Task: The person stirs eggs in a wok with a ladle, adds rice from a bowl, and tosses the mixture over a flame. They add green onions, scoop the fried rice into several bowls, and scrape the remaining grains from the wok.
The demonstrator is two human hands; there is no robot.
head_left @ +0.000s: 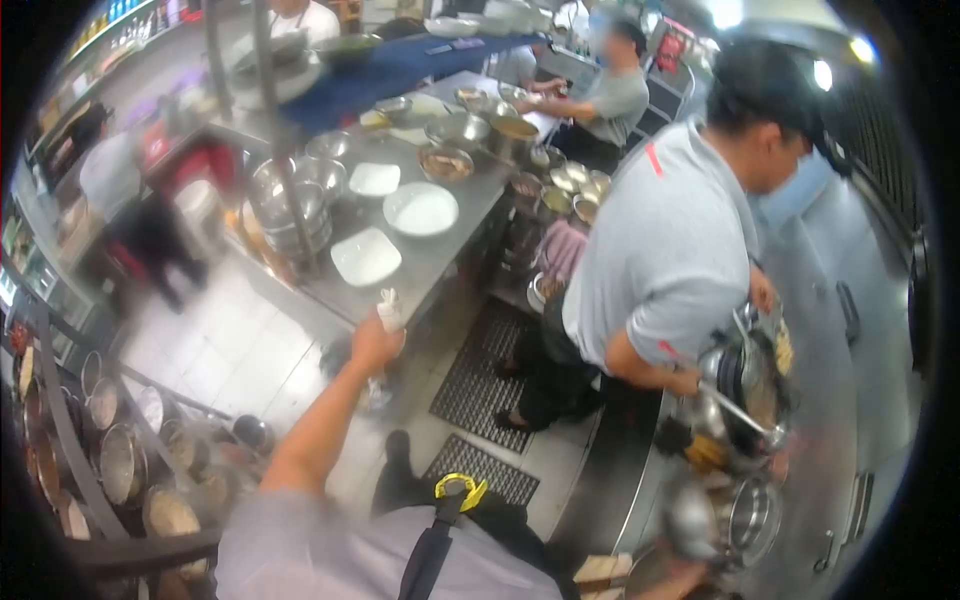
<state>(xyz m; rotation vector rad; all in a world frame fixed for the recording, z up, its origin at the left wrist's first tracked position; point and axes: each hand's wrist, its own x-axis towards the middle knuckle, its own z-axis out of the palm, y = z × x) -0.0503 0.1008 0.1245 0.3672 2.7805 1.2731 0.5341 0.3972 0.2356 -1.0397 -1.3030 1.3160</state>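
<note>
My left arm reaches forward from the lower left. My left hand (374, 345) is closed around a small white bottle (388, 309), held upright near the front edge of the steel table (440, 262). Closest to it on the table is a square white plate (366, 256). At the bottom right, a blurred stretch of skin that may be my right hand (688, 578) lies next to a steel pot (742, 517). Its fingers cannot be made out.
A co-worker in a grey shirt (662, 250) bends over a wok (748, 385) with a ladle at right. White plates (421, 208) and stacked metal bowls (290, 205) fill the table. Black floor mats (478, 372) lie below. Bowls on a rack (115, 455) stand at left.
</note>
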